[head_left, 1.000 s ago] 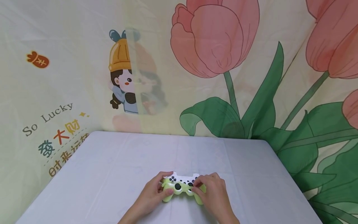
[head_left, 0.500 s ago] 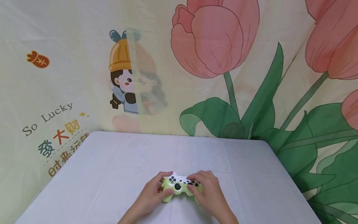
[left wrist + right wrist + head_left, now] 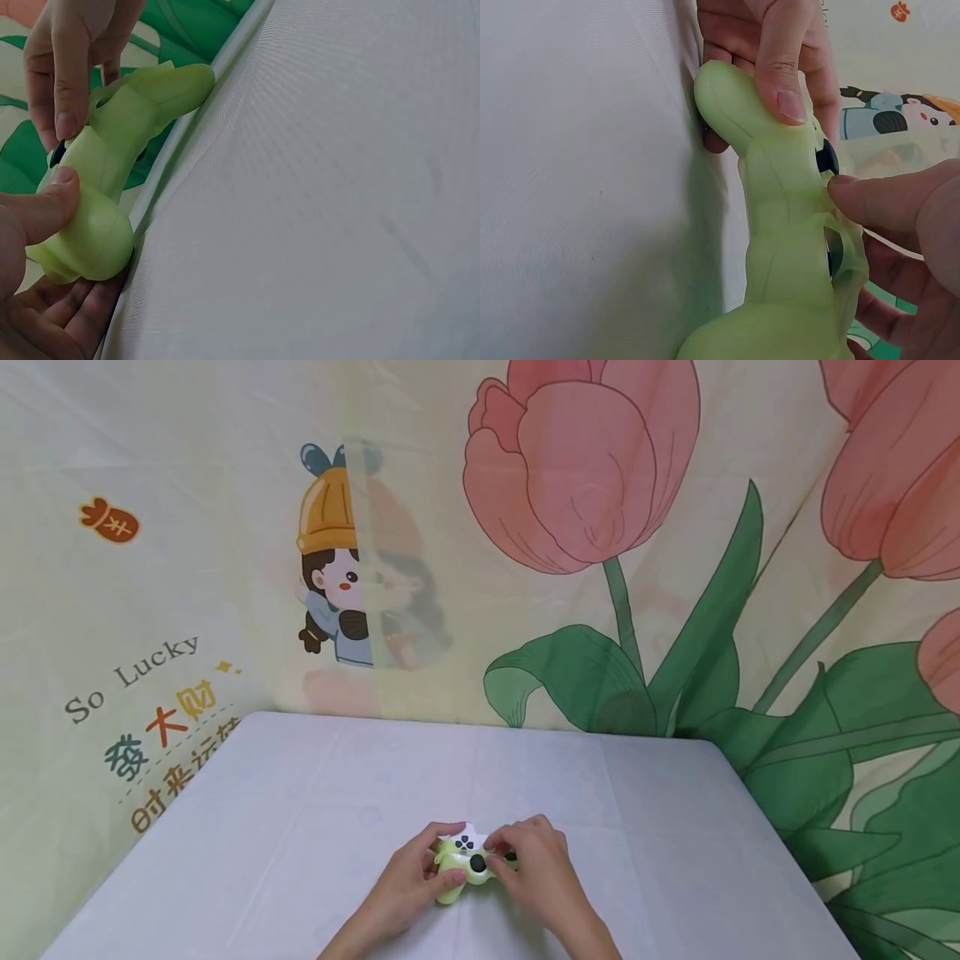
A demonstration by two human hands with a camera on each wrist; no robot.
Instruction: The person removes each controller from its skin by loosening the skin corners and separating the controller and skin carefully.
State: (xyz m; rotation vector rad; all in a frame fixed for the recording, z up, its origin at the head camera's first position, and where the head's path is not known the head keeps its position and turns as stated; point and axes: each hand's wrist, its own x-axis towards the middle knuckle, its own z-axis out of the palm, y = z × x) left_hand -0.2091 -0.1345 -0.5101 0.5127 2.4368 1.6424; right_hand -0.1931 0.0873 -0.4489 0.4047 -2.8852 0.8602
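"What writing can you read?"

"On the printed backdrop [image 3: 420, 410], far beyond the left fingers and off to their left: 'So Lucky' [image 3: 132, 678], then 發大财 [image 3: 161, 725], then 时来运 with a final character partly cut off by the table [image 3: 360, 785]. Above those, one red pouch [image 3: 110, 521] bears a small mark."

"And the count of things?"

"One game controller [image 3: 467, 841], white-faced, in one green sleeve [image 3: 784, 202], with two black sticks [image 3: 827, 157]. Behind, three pink tulips [image 3: 585, 468] and one cartoon figure [image 3: 333, 568]."

"Where's the controller?"

"Between both hands' fingers, at the near part of the table."

"How are they holding it?"

"The left hand [image 3: 411, 870] curls round one grip, thumb in front, fingers behind. The right hand [image 3: 536, 864] pinches the sleeve, thumb and fingers barely parted, its thumb tip just beside one stick."
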